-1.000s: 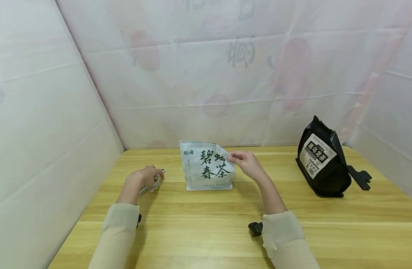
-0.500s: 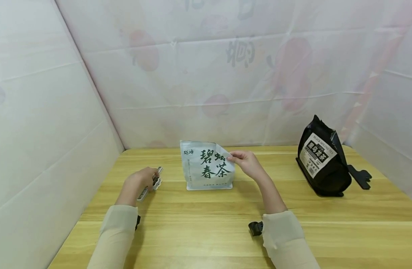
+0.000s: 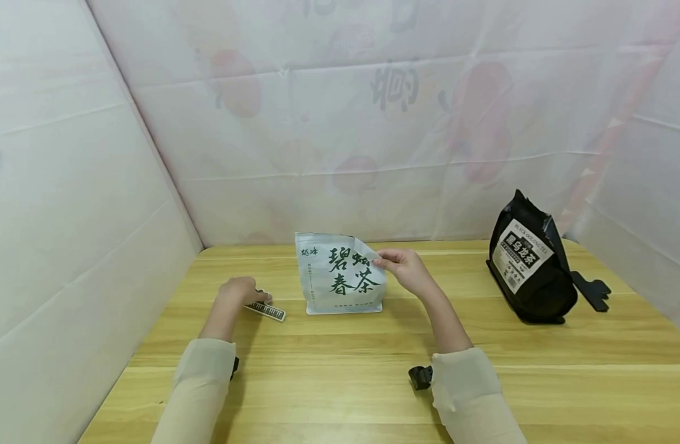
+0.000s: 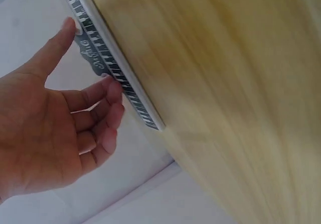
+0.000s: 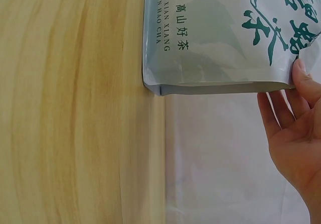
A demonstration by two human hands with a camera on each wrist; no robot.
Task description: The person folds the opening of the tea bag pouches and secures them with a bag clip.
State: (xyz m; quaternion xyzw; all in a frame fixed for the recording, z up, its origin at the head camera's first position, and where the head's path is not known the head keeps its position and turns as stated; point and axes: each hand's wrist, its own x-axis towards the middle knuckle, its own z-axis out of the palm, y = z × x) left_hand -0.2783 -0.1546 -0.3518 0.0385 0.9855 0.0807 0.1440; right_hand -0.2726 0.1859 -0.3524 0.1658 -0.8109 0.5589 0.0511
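Note:
My left hand (image 3: pixel 237 291) holds a slim strip (image 3: pixel 269 311) printed with black-and-white piano keys, low at the table's left. In the left wrist view, thumb and fingers touch opposite ends of a dark tab (image 4: pixel 92 56) with pale script on the strip's edge. My right hand (image 3: pixel 407 271) pinches the upper right edge of a pale tea bag (image 3: pixel 340 287) with green lettering, which stands upright mid-table. In the right wrist view, the thumb lies on the bag's front and the other fingers are behind it.
A black tea bag (image 3: pixel 539 271) with a white label leans on the table's right side. From its right side sticks out a flat black hand-shaped piece (image 3: pixel 592 290). White cloth walls (image 3: pixel 328 123) enclose the wooden table (image 3: pixel 340 382) at the back and sides.
In the left hand, the piano-key strip has turned; its near end now points right, toward the pale bag. My right hand and the pale bag stay put.

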